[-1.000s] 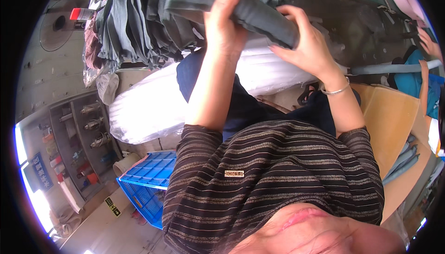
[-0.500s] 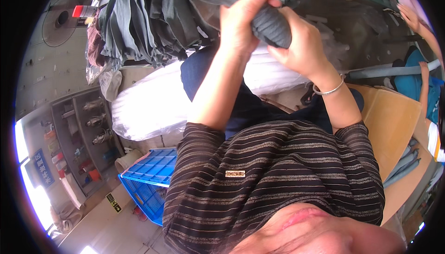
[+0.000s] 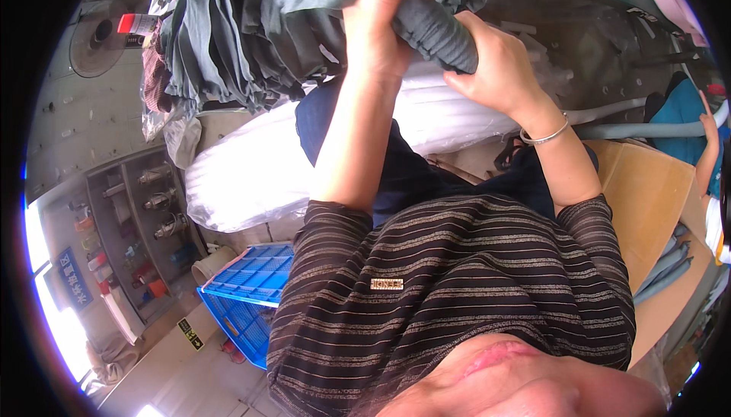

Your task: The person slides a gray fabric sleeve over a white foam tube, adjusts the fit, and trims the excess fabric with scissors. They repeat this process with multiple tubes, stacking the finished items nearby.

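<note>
A dark grey-green fabric sleeve [image 3: 435,30] slants across the space between my hands, bunched into tight folds. My left hand [image 3: 378,33] is closed around its upper part, and a smooth, loose stretch of the cloth spreads out to the left beyond it. At the lower right end, my right hand [image 3: 499,67] curls around the gathered folds, thumb beneath; some of its fingers are hidden behind the cloth. Whether anything is inside the sleeve cannot be seen. Many similar grey-green fabric pieces [image 3: 228,36] hang in a row just left of my hands.
Beneath my forearms lies a plastic bag of long white tubes [image 3: 251,170]. A blue crate [image 3: 251,280] is at lower left. To the right, a cardboard box [image 3: 647,189] holds grey tubes [image 3: 662,268]. Another person's arm [image 3: 710,139] reaches toward a long grey tube [image 3: 647,130] at far right.
Both my hands keep hold of the sleeve. My left hand has shifted slightly left and up, exposing more gathered folds between the hands. The other person's upper hand has left its spot at far right.
</note>
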The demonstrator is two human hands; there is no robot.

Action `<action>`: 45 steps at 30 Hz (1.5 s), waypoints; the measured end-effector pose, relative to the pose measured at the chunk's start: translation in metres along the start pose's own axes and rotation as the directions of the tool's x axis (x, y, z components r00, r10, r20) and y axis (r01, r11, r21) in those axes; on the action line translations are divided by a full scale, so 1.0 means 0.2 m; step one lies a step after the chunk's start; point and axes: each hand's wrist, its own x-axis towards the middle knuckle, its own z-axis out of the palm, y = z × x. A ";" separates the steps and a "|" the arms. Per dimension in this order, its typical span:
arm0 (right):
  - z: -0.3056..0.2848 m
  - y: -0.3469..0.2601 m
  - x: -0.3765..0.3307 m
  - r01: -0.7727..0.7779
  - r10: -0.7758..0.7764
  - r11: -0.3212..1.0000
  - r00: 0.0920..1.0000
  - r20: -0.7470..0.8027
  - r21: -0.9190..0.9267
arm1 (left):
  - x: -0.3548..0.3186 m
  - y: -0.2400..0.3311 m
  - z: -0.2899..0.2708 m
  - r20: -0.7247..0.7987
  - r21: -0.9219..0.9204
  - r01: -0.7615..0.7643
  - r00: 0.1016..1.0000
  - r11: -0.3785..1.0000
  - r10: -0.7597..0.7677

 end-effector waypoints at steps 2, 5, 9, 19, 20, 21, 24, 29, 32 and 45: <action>0.00 -0.02 0.00 0.013 -0.012 0.999 0.998 -0.058 0.031 | -0.03 -0.03 0.01 0.015 0.104 0.044 0.999 0.994 -0.045; 0.01 -0.01 0.04 0.056 -0.047 0.996 0.990 -0.132 0.065 | -0.06 -0.10 0.02 0.042 -0.034 0.132 0.991 0.991 -0.130; 0.01 0.04 0.06 0.019 -0.018 1.000 0.998 -0.061 0.016 | -0.05 -0.09 -0.03 0.083 0.096 0.085 0.992 0.992 -0.093; 0.03 0.00 0.01 0.014 -0.015 1.000 0.999 0.038 0.026 | -0.03 0.03 -0.02 -0.022 0.216 0.027 0.999 0.976 -0.023; 0.03 -0.02 0.02 0.017 -0.017 0.999 1.000 0.011 0.048 | -0.04 0.01 0.00 -0.014 0.146 0.072 0.997 0.987 -0.071; 0.03 -0.03 0.03 0.020 -0.019 0.997 1.000 -0.016 0.070 | -0.05 -0.02 0.00 -0.002 0.076 0.118 0.993 0.990 -0.118; 0.04 -0.01 0.04 0.042 -0.038 0.997 0.997 -0.062 0.064 | -0.06 -0.07 -0.03 0.048 -0.018 0.121 0.992 0.992 -0.120; 0.03 0.00 0.07 0.034 -0.034 0.999 0.999 -0.020 -0.015 | -0.01 -0.01 -0.04 0.068 0.040 0.146 0.987 0.988 -0.149; 0.05 -0.09 0.13 0.041 -0.041 0.999 0.998 -0.050 0.008 | 0.00 0.03 -0.02 0.037 0.097 0.079 0.996 0.992 -0.083; -0.01 0.21 -0.26 -0.114 0.130 0.987 0.982 0.138 -0.113 | 0.01 0.18 -0.22 -0.235 -0.166 0.015 0.971 0.986 -0.054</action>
